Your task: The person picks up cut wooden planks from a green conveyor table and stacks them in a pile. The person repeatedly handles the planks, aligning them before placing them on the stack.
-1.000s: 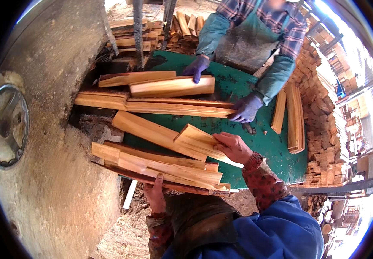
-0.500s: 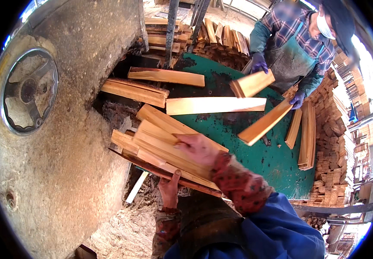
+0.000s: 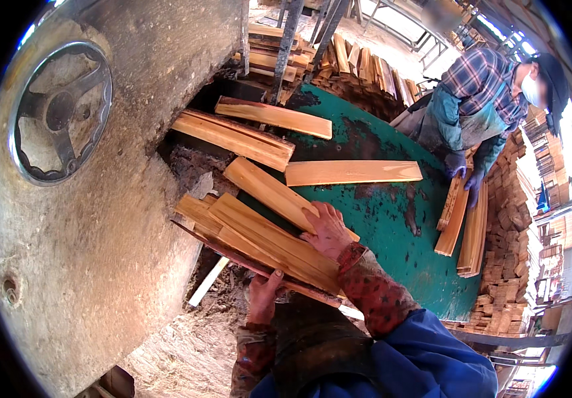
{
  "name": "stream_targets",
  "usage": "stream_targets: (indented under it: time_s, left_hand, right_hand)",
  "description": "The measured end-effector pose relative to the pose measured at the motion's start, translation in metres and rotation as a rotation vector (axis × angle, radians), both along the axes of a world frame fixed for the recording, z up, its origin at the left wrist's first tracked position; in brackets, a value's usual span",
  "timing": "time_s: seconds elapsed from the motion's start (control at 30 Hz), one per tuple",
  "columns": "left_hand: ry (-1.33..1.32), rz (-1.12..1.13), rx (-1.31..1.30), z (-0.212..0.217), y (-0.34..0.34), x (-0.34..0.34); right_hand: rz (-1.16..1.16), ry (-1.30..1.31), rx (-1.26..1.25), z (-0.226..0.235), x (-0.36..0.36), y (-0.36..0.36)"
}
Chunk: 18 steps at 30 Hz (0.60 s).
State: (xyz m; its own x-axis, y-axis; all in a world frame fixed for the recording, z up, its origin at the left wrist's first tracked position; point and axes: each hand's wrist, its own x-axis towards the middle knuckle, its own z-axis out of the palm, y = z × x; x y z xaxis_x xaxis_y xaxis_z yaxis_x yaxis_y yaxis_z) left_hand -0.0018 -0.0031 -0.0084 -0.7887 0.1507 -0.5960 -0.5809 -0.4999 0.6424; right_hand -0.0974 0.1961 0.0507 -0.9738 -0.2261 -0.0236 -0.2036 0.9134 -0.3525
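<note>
A stack of sawn wooden boards [image 3: 253,235] lies slanted in front of me, its near piece edged with dark bark. My left hand [image 3: 264,296] grips the stack's near edge, thumb on top and fingers underneath, out of sight. Just beyond lies a separate wooden board [image 3: 269,191]. My right hand [image 3: 329,232] spans that board near its right end, fingers over the far edge and thumb on the near side. Further off on the green table [image 3: 379,209] rest a pale board [image 3: 352,173], a pair of bark-edged boards [image 3: 233,140] and another board [image 3: 273,117].
A large machine plate with a handwheel [image 3: 59,111] stands at left. Across the table, a co-worker in an apron [image 3: 481,119] has both gloved hands on boards [image 3: 455,215] at the right edge. Stacked wood [image 3: 508,232] lines the right side; metal posts [image 3: 286,53] rise behind.
My right hand has shifted from the stack to the separate board beyond it. My left hand keeps its hold. The co-worker has brought the carried boards to the table's right edge.
</note>
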Motion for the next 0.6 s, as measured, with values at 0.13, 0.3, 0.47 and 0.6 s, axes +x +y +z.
stream_targets:
  time_s: [0.13, 0.3, 0.47, 0.6]
  left_hand:
    - [-0.072, 0.017, -0.19, 0.008, 0.014, -0.01]
    - [-0.03, 0.111, -0.269, 0.023, 0.027, -0.017]
    - [-0.009, 0.149, -0.3, 0.002, 0.022, -0.01]
    - [-0.058, 0.095, -0.291, 0.024, 0.021, -0.013]
  right_hand:
    - [-0.079, -0.093, -0.035, -0.017, -0.003, 0.02]
    - [-0.112, -0.1, 0.007, -0.018, -0.007, 0.037]
    - [-0.15, -0.192, 0.026, 0.004, 0.025, 0.071]
    - [-0.284, 0.104, 0.215, 0.002, 0.056, 0.157]
